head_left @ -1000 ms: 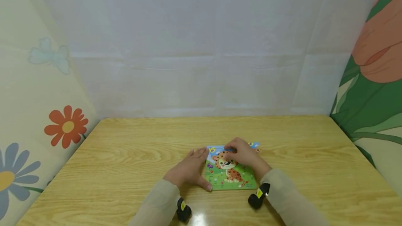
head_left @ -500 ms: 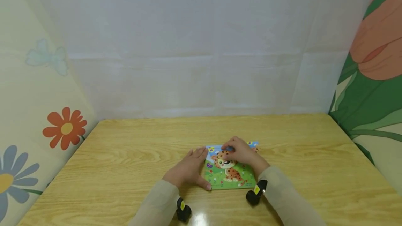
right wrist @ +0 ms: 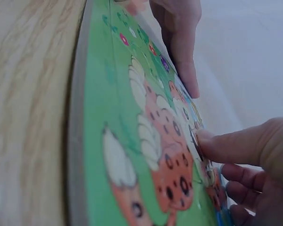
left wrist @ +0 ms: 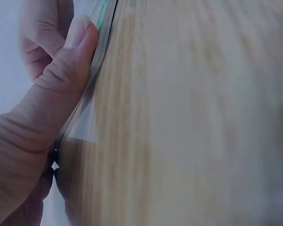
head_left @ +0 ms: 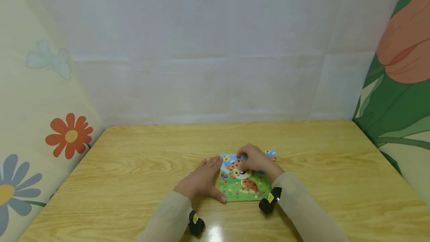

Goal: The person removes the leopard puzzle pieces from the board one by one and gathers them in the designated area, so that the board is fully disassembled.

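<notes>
While left hand [head_left: 201,180] spans one side of leopard board [head_left: 246,198], fingers extended | right hand [head_left: 258,160]: thumb [right wrist: 240,146] on picture [head_left: 249,185] inside, grip unclear

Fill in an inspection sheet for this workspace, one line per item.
Surface: wood-grain table, with a glare patch near the front.
Job's things: leopard picture puzzle flat on the table; blue piece past its upper right, partly hidden.
Clutter: nothing seen.
Grippers: left hand against the puzzle's left edge; right hand over its upper part, thumb touching the leopard's face, fingers curled; whether it holds a piece, cannot tell. Black device on left wrist and right wrist.
Cables: nothing seen.
Surroundings: creased pale backdrop behind; flower-patterned left panel and right panel.
</notes>
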Tool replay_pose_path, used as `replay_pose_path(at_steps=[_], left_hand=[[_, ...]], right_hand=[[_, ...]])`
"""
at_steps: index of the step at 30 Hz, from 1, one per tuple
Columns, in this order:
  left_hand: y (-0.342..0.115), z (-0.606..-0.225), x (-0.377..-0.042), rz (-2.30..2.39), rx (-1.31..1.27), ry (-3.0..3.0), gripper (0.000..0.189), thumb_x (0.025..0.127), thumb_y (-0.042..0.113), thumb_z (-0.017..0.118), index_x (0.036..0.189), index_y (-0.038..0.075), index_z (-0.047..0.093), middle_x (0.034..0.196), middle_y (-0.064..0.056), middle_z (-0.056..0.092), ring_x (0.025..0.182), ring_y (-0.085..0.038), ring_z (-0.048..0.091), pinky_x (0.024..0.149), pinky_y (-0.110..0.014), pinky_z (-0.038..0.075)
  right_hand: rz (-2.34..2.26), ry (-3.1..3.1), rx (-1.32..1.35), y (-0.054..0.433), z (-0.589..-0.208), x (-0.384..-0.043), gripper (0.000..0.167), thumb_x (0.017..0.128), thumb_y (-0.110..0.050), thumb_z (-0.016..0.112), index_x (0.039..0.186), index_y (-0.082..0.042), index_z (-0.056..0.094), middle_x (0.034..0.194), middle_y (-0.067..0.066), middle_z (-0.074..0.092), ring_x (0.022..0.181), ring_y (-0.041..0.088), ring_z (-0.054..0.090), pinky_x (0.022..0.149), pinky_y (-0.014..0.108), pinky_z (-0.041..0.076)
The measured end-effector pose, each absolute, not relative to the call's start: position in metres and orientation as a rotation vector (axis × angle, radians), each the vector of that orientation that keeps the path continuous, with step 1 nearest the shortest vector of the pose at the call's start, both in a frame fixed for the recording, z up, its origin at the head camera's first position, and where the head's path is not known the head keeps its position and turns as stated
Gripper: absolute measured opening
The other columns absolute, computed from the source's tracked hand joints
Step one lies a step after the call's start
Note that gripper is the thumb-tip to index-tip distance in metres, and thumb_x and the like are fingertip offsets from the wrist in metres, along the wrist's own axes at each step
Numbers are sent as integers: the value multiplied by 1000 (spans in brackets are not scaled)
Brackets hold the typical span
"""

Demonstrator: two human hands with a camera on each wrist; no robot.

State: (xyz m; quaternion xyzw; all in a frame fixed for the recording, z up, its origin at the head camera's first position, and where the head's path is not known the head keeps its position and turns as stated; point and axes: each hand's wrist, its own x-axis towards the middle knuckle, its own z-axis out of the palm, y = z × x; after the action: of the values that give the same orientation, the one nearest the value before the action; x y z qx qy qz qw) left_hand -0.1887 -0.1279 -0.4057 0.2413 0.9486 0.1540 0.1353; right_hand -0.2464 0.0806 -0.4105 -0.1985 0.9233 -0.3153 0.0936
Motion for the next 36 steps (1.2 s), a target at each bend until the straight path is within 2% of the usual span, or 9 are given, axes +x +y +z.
replay_pose_path(at_steps=[13, 23, 30, 33, 36], left_hand=[[-123, -403, -187, 438, 707, 2739, 128, 51, 61, 77, 146, 0, 17, 154, -14, 14, 142, -28, 12, 117, -42, 5], [-122, -405, -186, 423, 695, 2738, 129, 51, 62, 77, 147, 0, 17, 154, -14, 13, 142, -28, 11, 117, -42, 7], [-122, -404, -186, 426, 694, 2735, 128, 52, 61, 77, 147, 0, 16, 154, -14, 13, 142, -28, 11, 117, -42, 6], [-122, -405, -186, 440, 686, 2728, 128, 52, 61, 77, 147, 0, 16, 154, -14, 12, 142, -28, 10, 117, -42, 6], [-121, -406, -187, 442, 686, 2728, 128, 52, 62, 76, 147, 0, 16, 154, -14, 12, 142, -28, 10, 117, -42, 6]], right_hand=[[-1001, 2720, -502, 86, -409, -235, 25, 78, -14, 74, 99, -13, 61, 106, 5, 55, 101, 24, 51, 88, 43, 46], [-1027, 2759, -511, 85, -410, -229, 33, 79, -14, 73, 109, -9, 62, 105, 5, 54, 101, 24, 49, 90, 43, 44], [-1037, 2773, -527, 85, -409, -229, 29, 77, -14, 75, 103, -11, 62, 104, 5, 56, 97, 22, 51, 84, 40, 47], [-1004, 2752, -552, 86, -405, -231, 29, 76, -15, 76, 99, -14, 59, 95, 4, 59, 84, 19, 55, 72, 35, 49], [-966, 2705, -600, 89, -404, -237, 30, 75, -17, 76, 97, -17, 56, 86, 1, 58, 72, 16, 52, 61, 30, 45]])
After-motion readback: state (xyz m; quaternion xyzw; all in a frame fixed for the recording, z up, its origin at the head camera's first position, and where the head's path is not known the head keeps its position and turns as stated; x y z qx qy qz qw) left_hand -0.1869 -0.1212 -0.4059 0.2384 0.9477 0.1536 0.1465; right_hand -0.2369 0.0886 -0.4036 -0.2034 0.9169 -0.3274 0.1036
